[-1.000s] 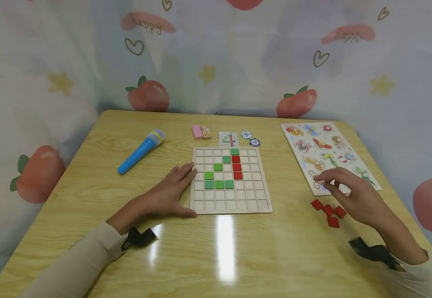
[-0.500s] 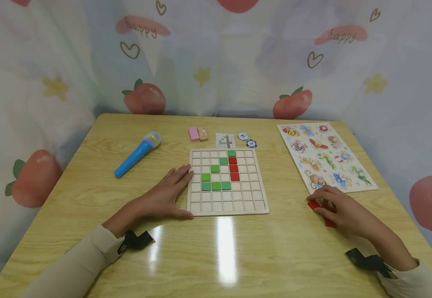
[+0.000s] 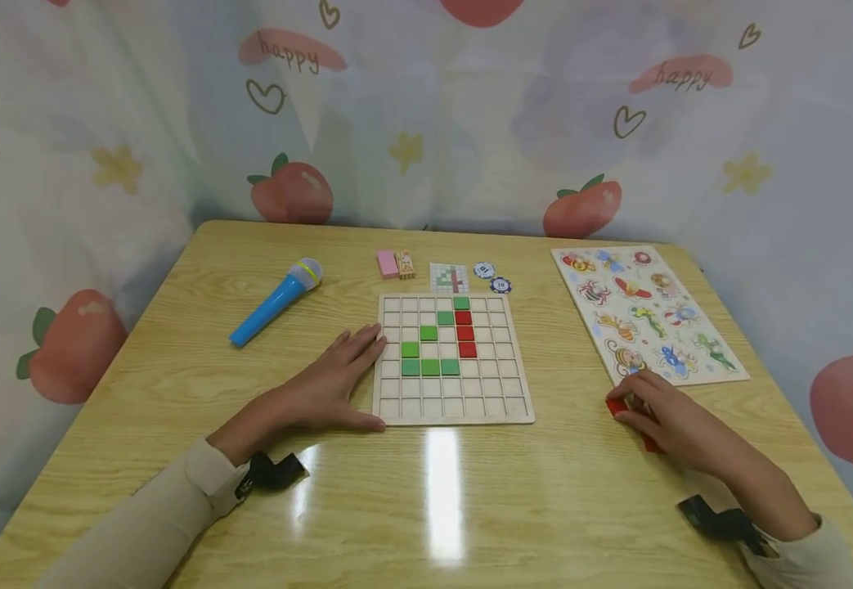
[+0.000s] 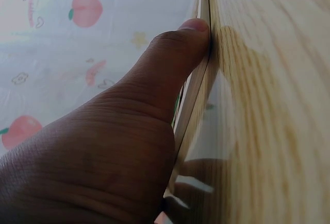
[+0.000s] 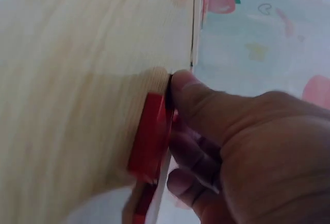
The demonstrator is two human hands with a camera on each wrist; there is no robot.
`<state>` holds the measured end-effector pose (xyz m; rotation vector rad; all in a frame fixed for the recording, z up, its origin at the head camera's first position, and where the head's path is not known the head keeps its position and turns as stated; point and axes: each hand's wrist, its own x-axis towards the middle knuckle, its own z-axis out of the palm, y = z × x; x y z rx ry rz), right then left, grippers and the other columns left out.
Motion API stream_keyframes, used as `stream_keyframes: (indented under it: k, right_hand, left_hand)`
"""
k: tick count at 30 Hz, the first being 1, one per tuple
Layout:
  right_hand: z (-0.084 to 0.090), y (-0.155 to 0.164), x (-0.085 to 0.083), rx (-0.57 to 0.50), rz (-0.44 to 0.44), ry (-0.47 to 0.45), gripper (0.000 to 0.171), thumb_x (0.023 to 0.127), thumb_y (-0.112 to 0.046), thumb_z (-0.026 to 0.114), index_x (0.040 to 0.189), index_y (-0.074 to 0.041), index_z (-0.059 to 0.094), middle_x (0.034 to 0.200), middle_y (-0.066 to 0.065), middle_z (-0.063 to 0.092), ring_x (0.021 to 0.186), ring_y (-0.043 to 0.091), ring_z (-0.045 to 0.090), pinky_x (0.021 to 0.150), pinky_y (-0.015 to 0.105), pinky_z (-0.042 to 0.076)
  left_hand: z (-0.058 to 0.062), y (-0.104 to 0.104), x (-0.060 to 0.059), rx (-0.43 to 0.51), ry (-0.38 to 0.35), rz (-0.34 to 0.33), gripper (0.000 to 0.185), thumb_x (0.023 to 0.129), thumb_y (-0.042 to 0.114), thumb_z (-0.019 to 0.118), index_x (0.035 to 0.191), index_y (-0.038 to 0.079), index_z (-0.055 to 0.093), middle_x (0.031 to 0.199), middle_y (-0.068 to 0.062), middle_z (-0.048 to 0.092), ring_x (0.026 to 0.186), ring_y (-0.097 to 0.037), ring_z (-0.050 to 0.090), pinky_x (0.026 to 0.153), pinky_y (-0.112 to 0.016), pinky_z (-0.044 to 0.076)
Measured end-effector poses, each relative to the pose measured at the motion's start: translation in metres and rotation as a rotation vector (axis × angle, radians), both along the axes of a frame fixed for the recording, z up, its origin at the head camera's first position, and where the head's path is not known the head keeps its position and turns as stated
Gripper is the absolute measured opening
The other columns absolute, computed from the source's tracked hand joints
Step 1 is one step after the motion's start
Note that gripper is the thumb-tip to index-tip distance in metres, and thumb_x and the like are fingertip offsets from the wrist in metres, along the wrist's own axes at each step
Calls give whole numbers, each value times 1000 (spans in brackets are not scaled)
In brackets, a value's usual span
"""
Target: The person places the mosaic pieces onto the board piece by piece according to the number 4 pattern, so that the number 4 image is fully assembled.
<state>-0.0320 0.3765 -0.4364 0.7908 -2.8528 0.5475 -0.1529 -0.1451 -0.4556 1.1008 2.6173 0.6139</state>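
My left hand lies with fingers spread along the left edge of a wooden grid board. Its thumb reaches the board's near left corner, also seen against the board's edge in the left wrist view. Green square tiles and a column of red ones sit in the grid. Off to the right, my right hand pinches a red tile between thumb and fingers, low at the table. Other red tiles lie by the thumb in the right wrist view, partly hidden by the hand in the head view.
Behind the board lie a small pattern card, two poker chips, a pink block and a patterned block. A blue toy microphone is at the left. An insect puzzle board lies just beyond my right hand.
My right hand has come down from over the insect puzzle to the red tiles and taken one between its fingertips. The left hand stays at the grid board's edge.
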Motion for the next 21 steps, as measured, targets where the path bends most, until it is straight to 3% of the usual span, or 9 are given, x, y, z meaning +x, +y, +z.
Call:
stream_keyframes:
  k: [6,12,17,21]
  right_hand:
    - [3,0,-3,-1,20,-23,34,88,5,80,114,-16,68,101,-8,55,80,-8,41,61,13,42]
    - [4,-5,-15,17,108,171,40,76,7,89,107,-11,72,104,-2,61,84,3,53,71,9,47]
    - [24,-28,-31,32,160,242,15,97,-20,80,108,-13,73,105,-2,63,91,11,58,76,12,48]
    - [42,-63,-46,65,208,216,20,93,-18,84,110,-11,75,106,-1,63,95,12,59,77,16,50]
  left_hand:
    - [1,-1,0,0,1,-4,132,78,73,83,172,8,15,182,-11,5,170,-35,7,138,-59,8]
    - [0,-1,0,2,8,-5,132,79,71,84,172,8,15,182,-11,5,170,-34,6,138,-59,8]
    - [1,-1,0,5,12,-8,133,78,72,83,172,8,16,182,-12,6,170,-35,7,137,-60,9]
    - [0,0,0,5,15,-7,132,78,73,83,172,8,16,182,-12,6,169,-35,8,137,-61,10]
